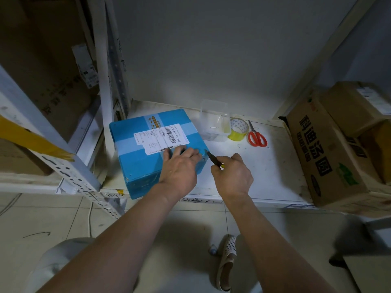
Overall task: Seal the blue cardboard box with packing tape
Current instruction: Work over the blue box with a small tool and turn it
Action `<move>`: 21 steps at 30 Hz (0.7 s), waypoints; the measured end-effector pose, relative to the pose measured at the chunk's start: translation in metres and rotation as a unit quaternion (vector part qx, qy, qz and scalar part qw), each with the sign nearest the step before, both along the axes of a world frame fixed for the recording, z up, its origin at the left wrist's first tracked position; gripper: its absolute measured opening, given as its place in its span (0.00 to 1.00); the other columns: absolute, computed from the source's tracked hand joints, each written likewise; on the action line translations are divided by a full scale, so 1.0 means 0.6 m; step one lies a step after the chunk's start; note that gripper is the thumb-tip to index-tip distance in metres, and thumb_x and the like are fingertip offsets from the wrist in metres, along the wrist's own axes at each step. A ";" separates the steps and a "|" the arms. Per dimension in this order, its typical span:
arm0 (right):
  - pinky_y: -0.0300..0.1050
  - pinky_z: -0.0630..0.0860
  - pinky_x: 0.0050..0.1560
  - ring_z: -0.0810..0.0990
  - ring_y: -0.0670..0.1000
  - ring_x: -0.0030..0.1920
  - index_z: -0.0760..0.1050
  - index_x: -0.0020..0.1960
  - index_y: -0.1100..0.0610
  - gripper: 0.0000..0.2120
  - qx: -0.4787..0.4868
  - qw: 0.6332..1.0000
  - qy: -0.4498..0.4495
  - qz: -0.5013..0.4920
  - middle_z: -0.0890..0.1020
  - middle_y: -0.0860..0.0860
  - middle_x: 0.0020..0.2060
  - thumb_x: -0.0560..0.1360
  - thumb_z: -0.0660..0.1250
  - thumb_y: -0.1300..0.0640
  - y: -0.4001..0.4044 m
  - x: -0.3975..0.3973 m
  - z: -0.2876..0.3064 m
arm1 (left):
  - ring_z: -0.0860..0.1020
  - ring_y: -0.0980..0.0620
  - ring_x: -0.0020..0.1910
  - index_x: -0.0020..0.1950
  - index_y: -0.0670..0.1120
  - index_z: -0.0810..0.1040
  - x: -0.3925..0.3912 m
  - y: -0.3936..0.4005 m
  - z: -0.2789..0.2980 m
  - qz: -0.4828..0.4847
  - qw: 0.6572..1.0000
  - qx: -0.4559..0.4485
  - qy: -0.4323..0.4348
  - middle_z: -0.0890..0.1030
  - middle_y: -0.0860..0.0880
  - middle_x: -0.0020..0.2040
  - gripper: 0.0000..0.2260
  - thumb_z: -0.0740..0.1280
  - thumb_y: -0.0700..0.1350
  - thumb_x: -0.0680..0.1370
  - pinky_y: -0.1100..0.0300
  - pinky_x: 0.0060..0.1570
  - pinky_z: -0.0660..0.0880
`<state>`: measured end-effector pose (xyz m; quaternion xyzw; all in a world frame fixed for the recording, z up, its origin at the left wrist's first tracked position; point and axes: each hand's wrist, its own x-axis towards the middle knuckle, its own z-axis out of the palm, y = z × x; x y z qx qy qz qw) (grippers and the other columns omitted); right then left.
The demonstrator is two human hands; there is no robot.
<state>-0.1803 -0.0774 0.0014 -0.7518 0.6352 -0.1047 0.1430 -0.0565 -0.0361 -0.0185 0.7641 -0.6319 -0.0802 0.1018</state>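
Observation:
A blue cardboard box (139, 155) with a white shipping label lies on the white shelf (264, 166), closed, with clear tape bands across its top. My left hand (179, 168) presses flat on the box's near right part. My right hand (232, 174) grips a small dark-tipped tool with a yellow handle (213, 159), whose tip touches the box's right corner. A roll of packing tape (238, 130) stands on the shelf to the right of the box, untouched.
Red-handled scissors (256, 135) lie beside the tape roll. A clear plastic container (213, 123) stands behind the box. Brown cartons (330, 153) fill the shelf's right end. A metal shelf upright (63, 163) crosses at left. My sandalled foot (227, 261) rests on the tiled floor.

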 end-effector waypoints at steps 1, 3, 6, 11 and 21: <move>0.40 0.71 0.44 0.78 0.50 0.46 0.76 0.63 0.50 0.15 -0.002 1.000 -0.008 -0.003 0.75 0.49 0.53 0.77 0.63 0.49 0.000 0.000 -0.001 | 0.58 0.51 0.69 0.73 0.52 0.64 0.000 0.000 0.001 0.001 1.000 0.000 -0.001 0.65 0.57 0.71 0.26 0.63 0.42 0.76 0.45 0.71 0.53; 0.38 0.69 0.43 0.76 0.48 0.43 0.76 0.63 0.50 0.15 0.003 1.000 -0.022 -0.010 0.76 0.49 0.52 0.77 0.64 0.49 -0.001 0.002 -0.004 | 0.58 0.50 0.69 0.73 0.52 0.64 0.000 0.000 0.001 0.005 1.000 -0.003 -0.004 0.65 0.57 0.71 0.26 0.63 0.42 0.76 0.45 0.71 0.53; 0.39 0.69 0.41 0.73 0.46 0.40 0.77 0.61 0.48 0.14 0.017 0.998 -0.049 -0.036 0.76 0.49 0.49 0.76 0.64 0.49 0.000 0.003 -0.006 | 0.58 0.51 0.69 0.73 0.53 0.64 0.001 0.000 0.001 0.004 1.000 -0.004 -0.008 0.65 0.57 0.71 0.26 0.63 0.42 0.76 0.45 0.71 0.53; 0.42 0.69 0.40 0.73 0.50 0.43 0.78 0.58 0.50 0.13 -0.004 0.997 0.072 -0.004 0.73 0.50 0.50 0.77 0.62 0.48 -0.013 0.006 0.026 | 0.58 0.50 0.68 0.73 0.53 0.65 -0.007 0.004 0.001 -0.001 0.999 -0.013 -0.034 0.66 0.58 0.70 0.24 0.62 0.45 0.77 0.46 0.69 0.54; 0.43 0.70 0.43 0.76 0.52 0.48 0.77 0.60 0.50 0.13 0.030 0.998 0.010 -0.050 0.70 0.50 0.46 0.78 0.61 0.49 0.013 0.022 0.014 | 0.58 0.48 0.68 0.74 0.54 0.63 -0.001 0.010 -0.002 -0.005 0.999 -0.018 -0.042 0.64 0.56 0.71 0.26 0.63 0.46 0.77 0.46 0.69 0.54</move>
